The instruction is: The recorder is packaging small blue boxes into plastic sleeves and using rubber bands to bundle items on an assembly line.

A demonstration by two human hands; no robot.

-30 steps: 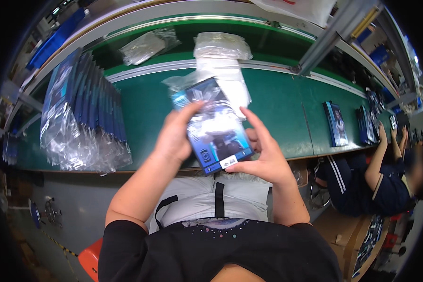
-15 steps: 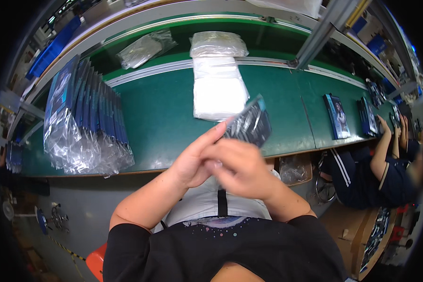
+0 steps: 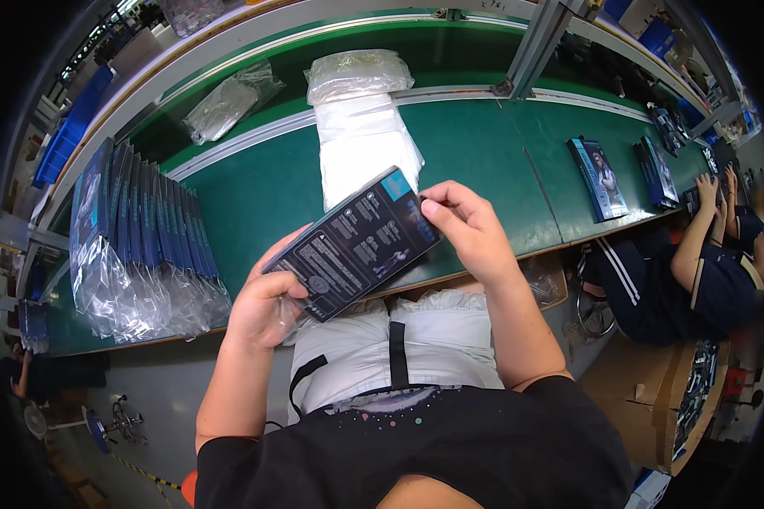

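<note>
A dark flat box [image 3: 348,246] with a teal corner is held slanted above the near edge of the bench, its printed face toward me. My left hand [image 3: 267,301] is closed round its lower left end, where some clear plastic film [image 3: 287,321] shows under the fingers. At the upper right end my right hand [image 3: 467,222] pinches the box's edge between thumb and fingers. Behind the box lies a stack of white plastic bags [image 3: 365,144] on the green bench [image 3: 475,170].
Several bagged boxes [image 3: 148,220] stand in a row at the left. A wrapped bundle [image 3: 361,75] and a clear bag [image 3: 229,102] lie toward the back. More boxes [image 3: 601,180] stand at the right, near a co-worker's hands [image 3: 706,191]. A metal post [image 3: 539,47] rises behind.
The box has come lower and to the left, and its printed face now shows fully. My hands, close together before, have moved apart to its opposite ends. The head view has shifted slightly.
</note>
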